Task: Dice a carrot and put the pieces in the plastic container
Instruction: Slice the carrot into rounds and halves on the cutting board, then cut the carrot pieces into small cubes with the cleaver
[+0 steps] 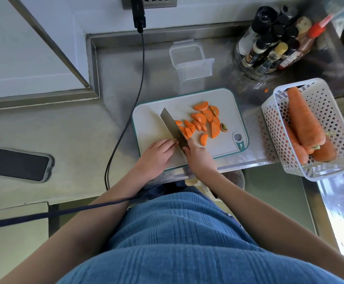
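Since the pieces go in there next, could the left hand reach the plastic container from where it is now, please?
Probably yes: the left hand rests open on the cutting board, and only bare board and counter lie between it and the plastic container behind the board.

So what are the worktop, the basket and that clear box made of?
Worktop: looks like brushed stainless steel, grey with dull reflections. Basket: seemingly white moulded plastic, its walls pierced with round holes. Box: probably transparent plastic, since the steel shows through it.
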A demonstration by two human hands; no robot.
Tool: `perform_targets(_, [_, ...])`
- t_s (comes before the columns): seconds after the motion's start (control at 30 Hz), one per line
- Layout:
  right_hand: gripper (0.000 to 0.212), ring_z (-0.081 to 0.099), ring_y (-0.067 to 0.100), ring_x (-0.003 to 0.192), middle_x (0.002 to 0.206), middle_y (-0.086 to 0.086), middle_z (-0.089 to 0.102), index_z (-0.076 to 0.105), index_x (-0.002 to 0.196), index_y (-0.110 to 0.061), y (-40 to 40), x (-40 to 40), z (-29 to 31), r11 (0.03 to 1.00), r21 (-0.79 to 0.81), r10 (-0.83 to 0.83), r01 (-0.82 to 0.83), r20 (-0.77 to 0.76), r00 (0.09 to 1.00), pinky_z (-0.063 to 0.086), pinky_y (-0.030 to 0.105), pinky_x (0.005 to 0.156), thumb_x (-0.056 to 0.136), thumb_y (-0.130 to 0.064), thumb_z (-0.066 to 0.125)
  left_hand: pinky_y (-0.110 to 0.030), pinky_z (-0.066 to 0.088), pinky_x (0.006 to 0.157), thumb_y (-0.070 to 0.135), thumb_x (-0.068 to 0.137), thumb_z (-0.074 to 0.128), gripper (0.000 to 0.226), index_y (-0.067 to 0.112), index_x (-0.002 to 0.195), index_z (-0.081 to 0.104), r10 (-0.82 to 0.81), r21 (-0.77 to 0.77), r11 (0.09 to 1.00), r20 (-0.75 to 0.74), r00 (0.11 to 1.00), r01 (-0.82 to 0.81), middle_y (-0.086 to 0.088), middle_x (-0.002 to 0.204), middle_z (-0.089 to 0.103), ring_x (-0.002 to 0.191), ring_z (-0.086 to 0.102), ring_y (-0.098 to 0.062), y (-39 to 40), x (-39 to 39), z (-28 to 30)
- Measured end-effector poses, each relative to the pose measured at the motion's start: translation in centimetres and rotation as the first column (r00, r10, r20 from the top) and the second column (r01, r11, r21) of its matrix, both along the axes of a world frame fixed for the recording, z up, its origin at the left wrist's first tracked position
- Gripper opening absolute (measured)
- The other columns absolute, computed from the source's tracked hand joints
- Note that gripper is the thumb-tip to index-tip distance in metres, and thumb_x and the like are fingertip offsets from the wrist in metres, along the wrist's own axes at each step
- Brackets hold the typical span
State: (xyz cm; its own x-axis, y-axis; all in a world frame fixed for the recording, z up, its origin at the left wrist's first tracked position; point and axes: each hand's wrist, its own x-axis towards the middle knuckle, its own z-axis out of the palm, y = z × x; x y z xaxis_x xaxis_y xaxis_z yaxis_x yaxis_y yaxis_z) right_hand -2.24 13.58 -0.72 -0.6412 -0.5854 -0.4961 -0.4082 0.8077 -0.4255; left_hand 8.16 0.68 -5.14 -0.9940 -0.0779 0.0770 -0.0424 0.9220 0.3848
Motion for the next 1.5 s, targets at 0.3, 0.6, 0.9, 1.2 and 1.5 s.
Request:
perform_targets(0.3, [0.014, 0.053, 0.036, 0.064, 0.076, 0.017, 0.059, 0.035, 0.094, -0.019, 1.5, -2.2, 0.8, 0.979, -0.186, -0.087, 0.086, 0.003, 0.996, 0.042, 0.037, 0.056, 0.101, -0.030, 0.037, -0.036, 0.044, 0.092, 0.018, 0.082, 0.038, 0.048, 0.004, 0.122, 0.060, 0.002, -0.067, 0.998, -0.013, 1.000, -0.003, -0.007, 0.119, 0.062, 0.114, 0.042, -0.020, -0.4, -0.2, 0.8])
perform_targets(0.6, [0.061, 0.047, 0.020, 0.033, 0.041, -0.002, 0.047, 0.039, 0.090, -0.013, 3.5, -3.5, 0.7, 0.956, 0.135, 0.277, -0.259, -0.703, 0.655, 0.023, 0.019, 0.039, 0.053, -0.016, 0.087, -0.039, 0.035, 0.105, 0.020, 0.092, 0.043, 0.038, 0.003, 0.121, 0.061, -0.177, -0.134, 0.980, -0.267, 0.947, 0.146, -0.010, 0.124, 0.060, 0.118, 0.050, -0.023, 0.1, -2.4, 3.5])
perform_targets(0.9, [0.054, 0.048, 0.020, 0.037, 0.042, -0.003, 0.047, 0.047, 0.086, -0.012, 4.2, -3.3, 0.5, 0.949, 0.107, 0.272, -0.295, -0.751, 0.602, 0.033, 0.021, 0.038, 0.050, -0.012, 0.088, -0.032, 0.044, 0.090, 0.029, 0.092, 0.043, 0.039, 0.009, 0.115, 0.067, -0.046, 0.103, 0.993, -0.101, 0.994, 0.057, -0.006, 0.114, 0.066, 0.109, 0.055, -0.022, 0.3, -3.9, 4.6])
perform_targets(1.2, [0.055, 0.048, 0.020, 0.037, 0.043, -0.003, 0.049, 0.053, 0.093, -0.010, 4.7, -3.5, -0.2, 0.942, 0.096, 0.284, -0.320, -0.736, 0.615, 0.029, 0.021, 0.039, 0.050, -0.010, 0.087, -0.018, 0.037, 0.074, 0.012, 0.084, 0.067, 0.024, 0.017, 0.106, 0.072, 0.098, 0.339, 0.925, 0.228, 0.969, -0.173, -0.006, 0.099, 0.071, 0.090, 0.062, -0.022, -1.1, -7.2, 5.1])
perform_targets(1.5, [0.068, 0.048, 0.019, 0.037, 0.041, -0.004, 0.049, 0.039, 0.093, -0.013, 5.1, -3.5, -0.4, 0.936, 0.134, 0.320, -0.327, -0.715, 0.622, 0.023, 0.018, 0.041, 0.046, -0.015, 0.089, -0.034, 0.038, 0.096, 0.027, 0.081, 0.071, 0.021, 0.025, 0.102, 0.074, -0.052, 0.262, 0.965, 0.190, 0.980, 0.000, 0.003, 0.123, 0.063, 0.113, 0.048, -0.023, 0.2, -9.4, 4.5])
